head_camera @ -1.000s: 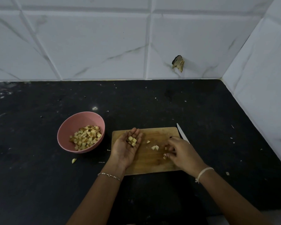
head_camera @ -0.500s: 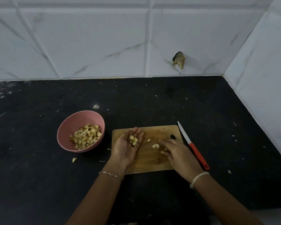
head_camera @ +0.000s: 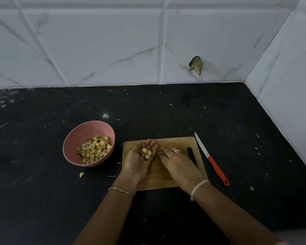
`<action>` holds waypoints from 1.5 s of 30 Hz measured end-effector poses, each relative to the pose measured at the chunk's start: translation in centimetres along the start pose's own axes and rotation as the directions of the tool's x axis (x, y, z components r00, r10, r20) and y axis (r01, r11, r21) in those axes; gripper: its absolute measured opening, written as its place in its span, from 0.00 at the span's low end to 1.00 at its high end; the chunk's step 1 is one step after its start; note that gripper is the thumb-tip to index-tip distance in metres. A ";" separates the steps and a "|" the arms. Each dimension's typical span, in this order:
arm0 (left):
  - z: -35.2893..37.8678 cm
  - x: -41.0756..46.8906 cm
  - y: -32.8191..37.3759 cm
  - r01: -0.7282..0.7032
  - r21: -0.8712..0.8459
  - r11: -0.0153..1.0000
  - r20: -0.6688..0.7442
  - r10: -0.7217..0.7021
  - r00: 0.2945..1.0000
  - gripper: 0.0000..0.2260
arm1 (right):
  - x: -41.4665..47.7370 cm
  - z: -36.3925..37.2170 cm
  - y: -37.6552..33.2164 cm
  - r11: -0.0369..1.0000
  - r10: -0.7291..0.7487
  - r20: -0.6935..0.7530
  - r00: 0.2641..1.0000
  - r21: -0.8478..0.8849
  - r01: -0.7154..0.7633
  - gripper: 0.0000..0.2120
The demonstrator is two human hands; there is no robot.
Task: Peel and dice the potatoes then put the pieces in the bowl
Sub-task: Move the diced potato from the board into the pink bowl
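My left hand (head_camera: 140, 161) lies palm up over the left part of the wooden cutting board (head_camera: 177, 144), cupping several potato cubes (head_camera: 146, 152) on its fingers. My right hand (head_camera: 177, 161) rests palm down on the board just right of it, its fingertips gathered against a small potato piece (head_camera: 160, 152) beside the left hand's edge. The pink bowl (head_camera: 81, 135) stands left of the board and holds a heap of diced potato (head_camera: 94, 149).
A knife with a red handle (head_camera: 211, 160) lies on the black counter just right of the board, blade pointing away. A stray potato bit (head_camera: 81, 174) sits in front of the bowl. White tiled walls close the back and right side.
My right hand slid left across the board, sweeping the loose pieces toward my left palm and uncovering the knife. The cupped left hand stayed in place.
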State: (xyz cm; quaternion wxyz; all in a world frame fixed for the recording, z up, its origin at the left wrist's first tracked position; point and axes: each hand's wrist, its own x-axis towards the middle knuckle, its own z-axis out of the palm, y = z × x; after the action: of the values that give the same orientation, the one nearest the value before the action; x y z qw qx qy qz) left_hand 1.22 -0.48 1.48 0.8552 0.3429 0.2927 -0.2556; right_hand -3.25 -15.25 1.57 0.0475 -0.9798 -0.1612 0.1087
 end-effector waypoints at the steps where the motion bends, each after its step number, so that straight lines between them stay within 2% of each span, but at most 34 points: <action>1: 0.0 0.0 0.0 0.002 -0.001 1.000 -0.001 -0.002 1.000 0.17 | 0.0 -0.1 0.1 1.000 -0.011 -0.013 1.000 0.009 0.011 0.23; 7: 0.0 0.0 0.0 0.002 -0.015 1.000 -0.002 -0.002 1.000 0.16 | 0.2 -0.9 0.8 0.987 -0.058 -0.152 0.987 0.137 0.079 0.11; 14: -0.2 0.0 0.0 0.016 -0.008 1.000 0.023 -0.016 1.000 0.17 | 1.2 -1.7 0.8 0.976 -0.005 -0.121 0.993 0.215 0.031 0.06; 18: -0.1 -0.1 0.0 0.017 0.004 1.000 0.023 -0.017 1.000 0.17 | 1.7 -2.0 1.5 0.939 0.101 -0.083 0.991 0.337 -0.068 0.04; 20: 0.1 -0.3 0.0 0.016 0.011 1.000 0.024 -0.017 1.000 0.17 | 1.8 -2.1 2.1 0.877 0.171 -0.047 0.984 0.462 -0.130 0.05; 22: 0.5 -0.6 0.0 0.015 0.018 1.000 0.028 -0.015 0.999 0.17 | 1.8 -2.4 2.5 0.770 0.221 -0.034 0.975 0.619 -0.153 0.06; 25: 1.1 -0.9 -0.1 0.017 0.009 1.000 0.035 -0.018 0.999 0.16 | 1.7 -3.6 2.4 0.574 0.265 -0.066 0.962 0.812 -0.102 0.07; 28: 1.6 -1.3 -0.4 0.043 -0.006 0.999 0.044 -0.043 0.998 0.15 | 2.0 -4.7 1.8 0.460 0.243 -0.082 0.966 0.887 -0.040 0.05; 31: 2.1 -1.5 -0.8 0.057 0.003 0.998 0.054 -0.057 0.997 0.15 | 2.4 -5.1 1.3 0.497 0.209 -0.084 0.974 0.867 -0.031 0.04; 35: 2.3 -1.4 -1.1 0.088 -0.016 0.996 0.072 -0.087 0.994 0.15 | 2.6 -5.3 1.2 0.496 0.192 -0.050 0.980 0.866 -0.053 0.10; 38: 2.2 -1.4 -1.0 0.093 -0.024 0.995 0.072 -0.091 0.993 0.15 | 2.5 -5.5 1.0 0.512 0.217 -0.084 0.973 0.858 -0.041 0.10; 41: 2.0 -1.4 -0.9 0.099 -0.040 0.994 0.073 -0.096 0.993 0.16 | 2.4 -5.6 1.1 0.474 0.252 -0.114 0.961 0.880 -0.019 0.11; 45: 1.7 -1.5 -0.5 0.116 -0.089 0.989 0.080 -0.109 0.991 0.17 | 2.2 -5.5 1.8 0.508 0.212 -0.135 0.968 0.861 0.009 0.10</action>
State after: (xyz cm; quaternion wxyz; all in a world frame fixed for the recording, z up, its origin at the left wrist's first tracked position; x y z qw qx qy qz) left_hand 0.41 -1.67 3.36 0.8649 0.2756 0.2910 -0.3022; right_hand 0.56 -16.59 6.22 0.5351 -0.8419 -0.0221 0.0661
